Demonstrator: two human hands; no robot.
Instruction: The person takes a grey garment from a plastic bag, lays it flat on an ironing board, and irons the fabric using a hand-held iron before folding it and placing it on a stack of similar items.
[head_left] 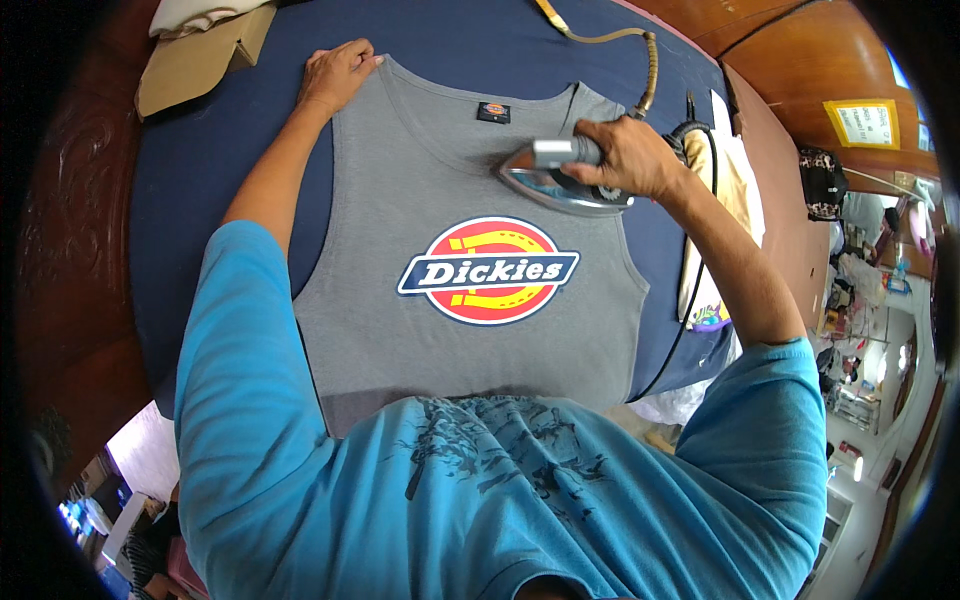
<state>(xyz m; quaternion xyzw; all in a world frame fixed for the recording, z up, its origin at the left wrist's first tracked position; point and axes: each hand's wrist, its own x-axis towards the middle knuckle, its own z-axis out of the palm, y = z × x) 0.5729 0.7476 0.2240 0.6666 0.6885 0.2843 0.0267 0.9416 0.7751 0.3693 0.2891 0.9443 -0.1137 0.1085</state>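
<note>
A grey sleeveless shirt (pixel 420 200) with a round red, yellow and blue printed badge lies flat on a dark blue padded table (pixel 200 150). My right hand (pixel 625 155) grips the handle of a metal iron (pixel 555 185), which rests on the shirt's upper right chest, just above the badge. My left hand (pixel 335 72) lies flat on the shirt's left shoulder strap, fingers spread, pinning the cloth to the table. A small dark label sits inside the neckline.
The iron's braided cord (pixel 640 60) runs off toward the far edge. A cardboard box (pixel 200 60) with pale cloth on it sits far left. Cream fabric (pixel 715 190) hangs off the table's right side. Wooden furniture surrounds the table; a cluttered room lies at right.
</note>
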